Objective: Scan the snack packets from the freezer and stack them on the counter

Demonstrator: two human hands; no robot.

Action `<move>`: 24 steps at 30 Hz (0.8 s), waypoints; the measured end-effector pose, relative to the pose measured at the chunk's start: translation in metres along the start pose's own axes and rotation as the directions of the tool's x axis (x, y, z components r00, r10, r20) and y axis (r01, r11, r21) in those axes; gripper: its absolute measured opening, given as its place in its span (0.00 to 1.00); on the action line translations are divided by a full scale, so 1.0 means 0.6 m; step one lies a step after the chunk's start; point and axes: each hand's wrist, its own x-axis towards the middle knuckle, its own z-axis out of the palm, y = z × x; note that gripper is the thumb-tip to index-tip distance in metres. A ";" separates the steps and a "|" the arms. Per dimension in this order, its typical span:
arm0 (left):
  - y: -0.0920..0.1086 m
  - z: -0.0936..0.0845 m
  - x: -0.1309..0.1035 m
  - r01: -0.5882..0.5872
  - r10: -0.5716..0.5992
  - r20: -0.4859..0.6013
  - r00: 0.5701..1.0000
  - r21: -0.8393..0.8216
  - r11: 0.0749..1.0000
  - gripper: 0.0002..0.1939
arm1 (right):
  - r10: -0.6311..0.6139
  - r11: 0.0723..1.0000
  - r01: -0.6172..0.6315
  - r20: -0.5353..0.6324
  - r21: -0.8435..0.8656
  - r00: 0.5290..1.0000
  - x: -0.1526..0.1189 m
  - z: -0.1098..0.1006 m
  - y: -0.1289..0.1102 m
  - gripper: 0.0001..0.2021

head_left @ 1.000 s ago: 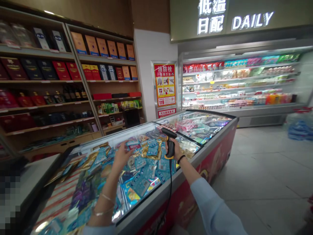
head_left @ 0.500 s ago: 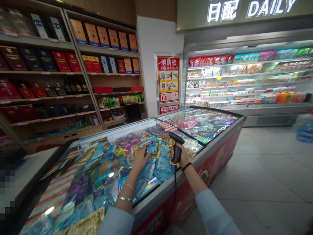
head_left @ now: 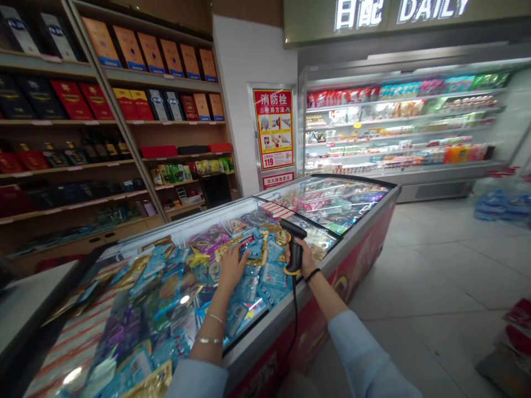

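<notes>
My right hand (head_left: 306, 258) is wrapped round the grip of a black and yellow barcode scanner (head_left: 295, 251), held upright with its head over the packets. A dark cord (head_left: 295, 315) hangs from the scanner's base past the freezer's front edge. My left hand (head_left: 230, 269) lies with fingers apart on a pile of blue and gold packets (head_left: 253, 247); whether its fingertips press on one I cannot make out. These packets fill the near part of a chest freezer (head_left: 257, 327). Purple packets (head_left: 209, 239) lie just beyond my left hand.
The freezer's far section (head_left: 327, 199) has glass over more goods. Wooden shelves (head_left: 166, 122) with boxes and bottles stand behind at left. A lit refrigerated case (head_left: 394, 127) is at the back right. Water bottles (head_left: 498, 203) and a red stack (head_left: 512, 337) stand on the right floor.
My view has turned a little to the right, so the scene has shifted left and the red stack has come in. Both hands keep nearly the same place over the packets.
</notes>
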 end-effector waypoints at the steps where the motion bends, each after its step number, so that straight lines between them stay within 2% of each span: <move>1: -0.003 0.000 0.002 -0.019 0.018 -0.008 1.000 -0.021 1.000 0.24 | -0.005 1.000 0.005 0.000 0.000 1.000 0.000 0.000 0.000 0.16; 4: -0.007 -0.002 0.005 -0.041 0.041 -0.004 0.999 -0.083 0.996 0.24 | -0.010 1.000 0.010 0.000 -0.017 1.000 0.001 0.001 0.000 0.17; 10: 0.001 -0.010 0.002 0.016 -0.014 0.017 1.000 -0.159 0.987 0.25 | 0.002 0.999 -0.002 -0.004 -0.037 1.000 0.000 0.004 -0.002 0.17; 16: 0.001 -0.007 0.001 0.001 0.007 0.042 0.999 -0.198 0.980 0.27 | -0.004 0.999 0.004 -0.004 -0.034 1.000 0.000 0.007 -0.003 0.17; 21: -0.013 0.003 0.006 -0.054 0.058 0.015 0.998 -0.213 0.976 0.23 | -0.015 1.000 0.015 0.008 0.010 1.000 -0.001 0.006 -0.004 0.17; 24: -0.019 0.002 0.007 -0.050 0.046 -0.026 0.999 -0.185 0.981 0.21 | -0.034 0.998 0.035 -0.022 0.060 0.999 -0.003 0.005 -0.006 0.17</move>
